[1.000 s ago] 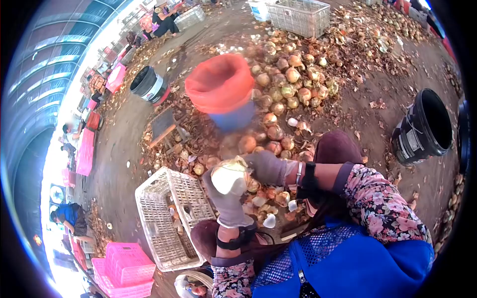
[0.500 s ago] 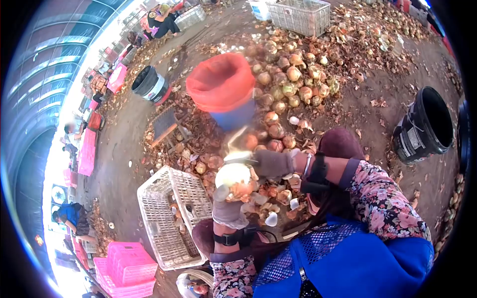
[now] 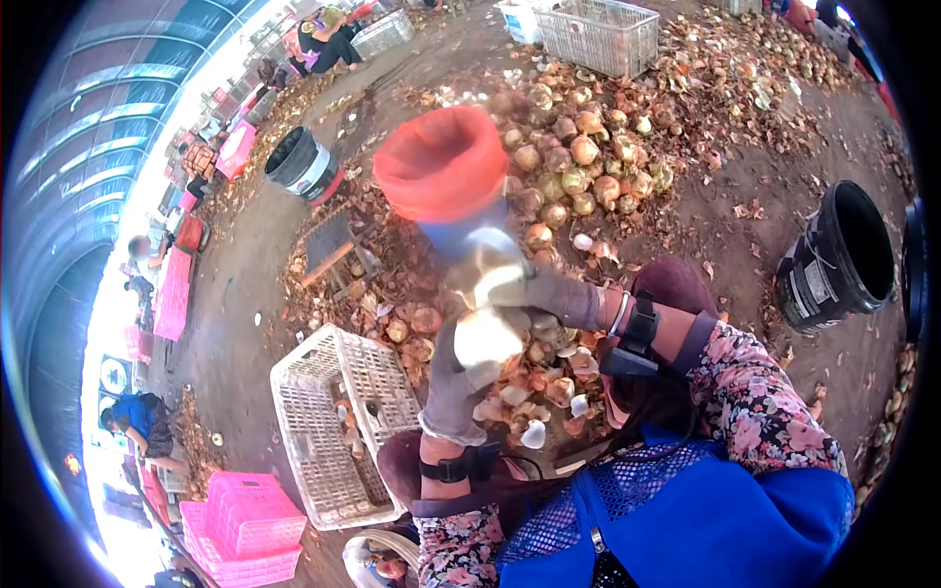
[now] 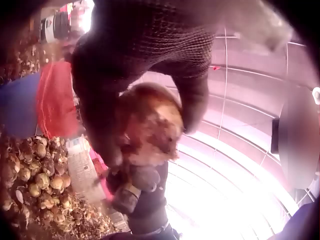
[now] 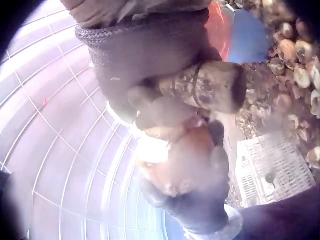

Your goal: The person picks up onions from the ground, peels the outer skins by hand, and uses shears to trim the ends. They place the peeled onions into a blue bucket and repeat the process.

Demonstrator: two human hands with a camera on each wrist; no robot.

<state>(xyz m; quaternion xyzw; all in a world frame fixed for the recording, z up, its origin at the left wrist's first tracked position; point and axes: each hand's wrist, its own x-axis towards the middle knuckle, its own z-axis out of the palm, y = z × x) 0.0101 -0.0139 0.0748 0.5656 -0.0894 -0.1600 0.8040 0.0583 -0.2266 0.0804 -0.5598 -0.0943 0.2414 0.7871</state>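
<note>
My gloved left hand (image 3: 456, 377) grips a partly peeled onion (image 3: 488, 336), its bare white side facing up in the head view. Brown skin still covers the side of the onion (image 4: 152, 125) seen in the left wrist view. Close against it, my gloved right hand (image 3: 564, 297) holds a knife (image 5: 215, 87) by its thick wooden handle; the blade is hidden. A pale, blurred strip of onion skin (image 3: 498, 282) shows at the right fingertips. Just beyond the hands stands a blue bucket lined with a red mesh bag (image 3: 441, 167).
A heap of onions (image 3: 588, 162) lies beyond, among loose skins. At the left is a white plastic crate (image 3: 323, 431), with pink crates (image 3: 245, 529) farther out. Black buckets (image 3: 833, 255) (image 3: 299, 162) stand right and back left. A small stool (image 3: 333, 245) sits beside the mesh-lined bucket.
The onion has shifted slightly right and turned in my left hand. My right hand swung across its top, then drew back up and right with a strip of skin lifting away.
</note>
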